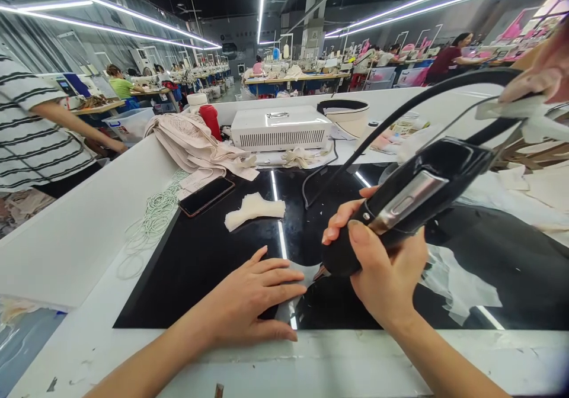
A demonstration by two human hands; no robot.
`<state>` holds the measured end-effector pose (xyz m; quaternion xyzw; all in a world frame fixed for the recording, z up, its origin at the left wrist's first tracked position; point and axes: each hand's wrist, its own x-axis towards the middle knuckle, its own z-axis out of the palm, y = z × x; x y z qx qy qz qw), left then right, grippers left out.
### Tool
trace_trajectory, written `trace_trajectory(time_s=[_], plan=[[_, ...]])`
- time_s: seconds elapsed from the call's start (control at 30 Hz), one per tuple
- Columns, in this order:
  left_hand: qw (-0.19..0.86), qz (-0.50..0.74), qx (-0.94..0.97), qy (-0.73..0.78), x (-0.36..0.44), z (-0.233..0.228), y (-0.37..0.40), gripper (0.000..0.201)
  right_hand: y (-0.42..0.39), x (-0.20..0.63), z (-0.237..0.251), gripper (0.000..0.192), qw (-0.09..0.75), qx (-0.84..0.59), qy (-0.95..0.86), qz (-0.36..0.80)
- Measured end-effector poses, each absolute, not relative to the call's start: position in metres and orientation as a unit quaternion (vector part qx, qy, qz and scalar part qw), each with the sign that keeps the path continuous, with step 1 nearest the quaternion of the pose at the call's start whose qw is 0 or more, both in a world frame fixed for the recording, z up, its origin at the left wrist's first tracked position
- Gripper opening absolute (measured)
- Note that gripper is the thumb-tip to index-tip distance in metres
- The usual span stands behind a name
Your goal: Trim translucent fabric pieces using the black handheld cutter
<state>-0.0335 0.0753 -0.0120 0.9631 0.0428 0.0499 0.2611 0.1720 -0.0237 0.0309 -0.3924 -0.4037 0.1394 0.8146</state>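
Observation:
My left hand (260, 291) lies flat with its fingers stretched out, pressing a thin translucent piece of material (306, 272) on the black glossy board (191, 285). My right hand (386, 262) is wrapped round a black corded handheld tool (400, 199), tilted down to the left. Its small metal tip (320, 272) is at the right edge of the translucent piece, just beyond my left fingertips; whether it touches, I cannot tell. A cream fabric piece (255, 209) lies beyond my left hand. To the right of my right hand are crumpled translucent scraps (462, 282).
A phone (207, 196), pale green cord (155, 223) and beige fabric strips (195, 143) lie at left. Behind the board stands a white vented box (280, 128). The tool's black cable (422, 93) arches overhead. A person in a striped shirt (31, 125) stands at left.

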Motion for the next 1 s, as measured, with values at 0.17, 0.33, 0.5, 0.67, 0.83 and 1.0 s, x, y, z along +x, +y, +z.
trace_trajectory(time_s=[0.17,0.33,0.5,0.67,0.83,1.0], plan=[[0.258,0.051,0.964,0.041,-0.033,-0.011,0.075,0.066,-0.024,0.180,0.033,0.038,0.811,-0.412,-0.395,0.131],[0.260,0.049,0.963,0.043,-0.033,-0.009,0.075,0.066,-0.024,0.188,0.031,0.032,0.807,-0.418,-0.404,0.103],[0.264,0.036,0.963,0.045,-0.033,-0.009,0.076,0.066,-0.024,0.186,0.030,0.030,0.804,-0.422,-0.405,0.111],[0.266,0.043,0.962,0.045,-0.035,-0.011,0.076,0.067,-0.023,0.194,0.033,0.026,0.808,-0.420,-0.404,0.089],[0.268,0.040,0.961,0.047,-0.035,-0.010,0.077,0.067,-0.023,0.200,0.032,0.028,0.807,-0.441,-0.387,0.059],[0.275,0.034,0.959,0.049,-0.035,-0.007,0.077,0.067,-0.022,0.198,0.030,0.028,0.805,-0.436,-0.397,0.070]])
